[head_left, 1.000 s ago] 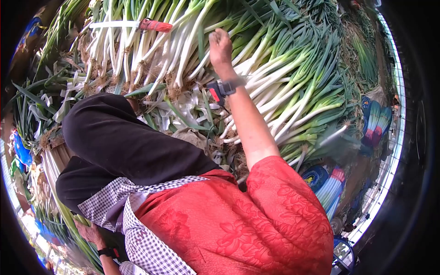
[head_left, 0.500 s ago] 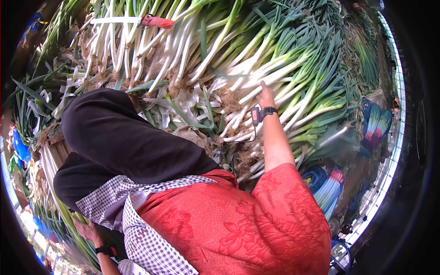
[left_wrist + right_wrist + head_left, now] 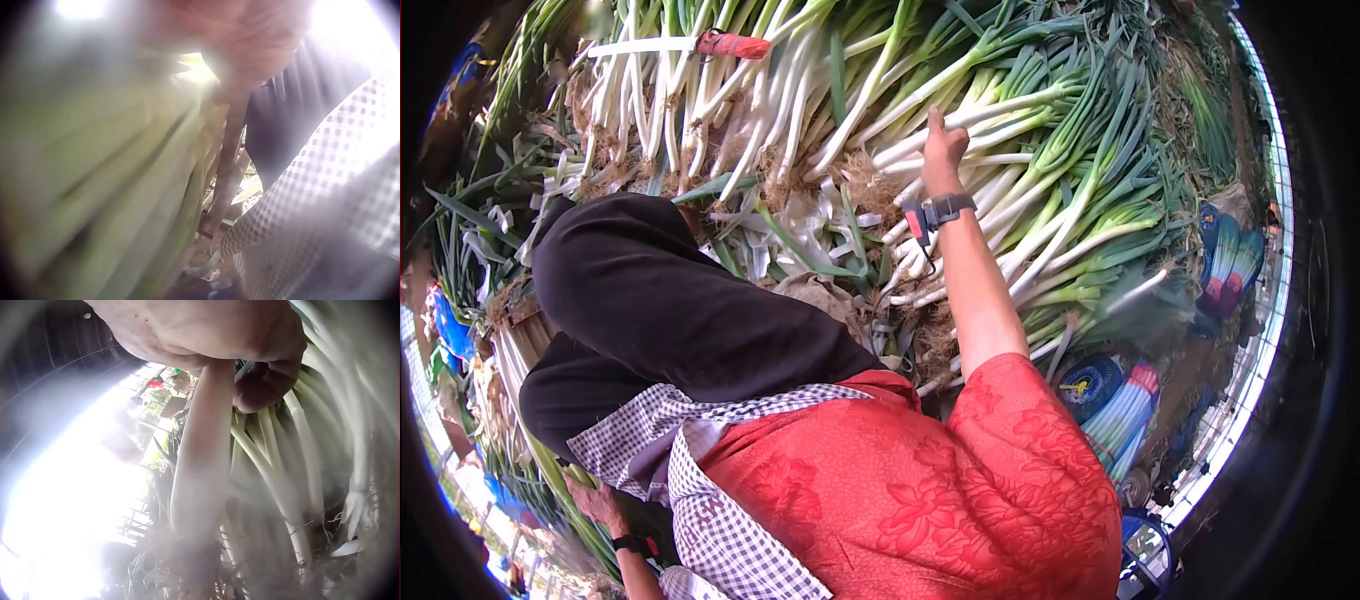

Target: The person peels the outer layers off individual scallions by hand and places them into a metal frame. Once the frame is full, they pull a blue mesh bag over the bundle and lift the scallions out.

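In the head view, my right hand (image 3: 945, 160) is over a wide pile of green onions (image 3: 1000, 170) with long white stalks, hairy roots and green tops. The right wrist view shows curled fingers (image 3: 256, 387) around one thick white green onion stalk (image 3: 203, 444), whose root end hangs down blurred. Low at the left side of the body, my left hand (image 3: 595, 505) grips a bundle of green onions (image 3: 550, 470). Their pale green stalks (image 3: 125, 187) fill the left of the left wrist view, with the hand (image 3: 250, 44) blurred above; its fingertips are hidden.
A white flat strip with a red wrapped end (image 3: 735, 46) lies across the stalks at the upper left. Peeled leaves (image 3: 830, 220) litter the ground beside the bent knee (image 3: 630, 250). Striped blue-and-pink bundles (image 3: 1125, 410) lie on the right, inside a bright mesh edge (image 3: 1268, 200).
My right hand first came from the upper pile rightward and closer to the body, then moved back up and left. A stalk under it has shifted leftward. The left hand stays put.
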A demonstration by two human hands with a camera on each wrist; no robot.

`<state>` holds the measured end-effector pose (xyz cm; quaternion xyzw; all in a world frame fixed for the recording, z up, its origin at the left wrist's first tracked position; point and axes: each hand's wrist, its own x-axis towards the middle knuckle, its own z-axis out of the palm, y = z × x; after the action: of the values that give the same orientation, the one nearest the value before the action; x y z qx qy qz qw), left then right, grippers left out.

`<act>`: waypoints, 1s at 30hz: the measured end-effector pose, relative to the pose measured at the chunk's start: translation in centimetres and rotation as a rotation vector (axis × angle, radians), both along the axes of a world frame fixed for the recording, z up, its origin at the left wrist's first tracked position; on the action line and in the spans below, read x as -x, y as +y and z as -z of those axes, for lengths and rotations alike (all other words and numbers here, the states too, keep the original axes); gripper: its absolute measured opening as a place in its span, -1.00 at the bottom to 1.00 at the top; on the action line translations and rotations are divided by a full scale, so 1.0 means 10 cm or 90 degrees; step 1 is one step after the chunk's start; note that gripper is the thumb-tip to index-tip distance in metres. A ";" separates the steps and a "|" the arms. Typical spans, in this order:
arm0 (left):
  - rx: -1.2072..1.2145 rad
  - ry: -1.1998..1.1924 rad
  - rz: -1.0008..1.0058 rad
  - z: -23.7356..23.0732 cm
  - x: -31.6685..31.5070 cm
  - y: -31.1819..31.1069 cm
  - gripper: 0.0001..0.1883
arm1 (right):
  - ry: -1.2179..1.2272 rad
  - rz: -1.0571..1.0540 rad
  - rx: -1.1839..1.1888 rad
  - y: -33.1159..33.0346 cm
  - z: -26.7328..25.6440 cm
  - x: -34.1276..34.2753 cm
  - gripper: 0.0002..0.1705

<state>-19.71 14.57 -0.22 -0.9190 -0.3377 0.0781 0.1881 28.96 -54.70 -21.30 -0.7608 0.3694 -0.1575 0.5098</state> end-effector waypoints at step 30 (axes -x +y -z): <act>0.059 -0.098 -0.042 -0.01 -0.08 -0.11 -0.10 | -0.103 -0.003 -0.610 -0.93 -0.30 0.39 -0.80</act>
<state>-18.87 13.48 -0.09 -0.9184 -0.3771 0.0288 0.1161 25.07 -64.03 -18.33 -0.4264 0.3579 -0.0267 0.8303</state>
